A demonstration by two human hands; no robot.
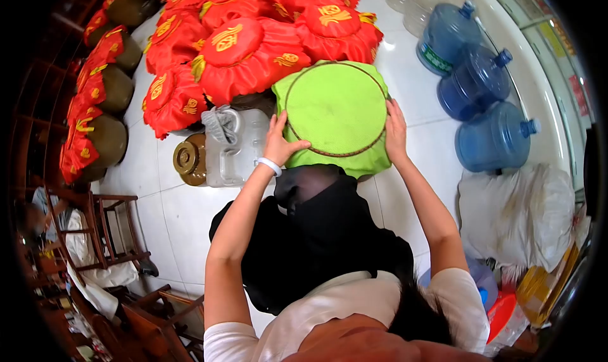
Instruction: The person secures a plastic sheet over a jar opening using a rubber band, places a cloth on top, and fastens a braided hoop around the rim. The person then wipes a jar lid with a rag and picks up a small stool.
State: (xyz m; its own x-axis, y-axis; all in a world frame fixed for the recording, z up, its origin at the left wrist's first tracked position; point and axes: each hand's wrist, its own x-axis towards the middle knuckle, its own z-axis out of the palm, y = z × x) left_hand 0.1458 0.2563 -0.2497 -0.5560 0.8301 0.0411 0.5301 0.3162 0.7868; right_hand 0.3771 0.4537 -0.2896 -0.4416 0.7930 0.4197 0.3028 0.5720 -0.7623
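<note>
A bright green cloth [335,109] lies over a round-topped object in front of me; what is under it is hidden. On top of the cloth rests a thin dark brown hoop [335,154]. My left hand [282,142], with a white bangle [269,166] at the wrist, grips the cloth's left edge, its thumb reaching over the hoop near the front. At the opposite edge my right hand [396,131] is closed on the cloth beside the hoop, fingers pointing away from me.
Several jars under red cloth covers [253,52] crowd behind and left. A clear plastic container [237,153] with a grey glove [220,126] and a brown lidded jar [190,159] stand left. Blue water jugs [493,137] and a white sack [516,216] line the right; wooden chairs [114,229] stand left.
</note>
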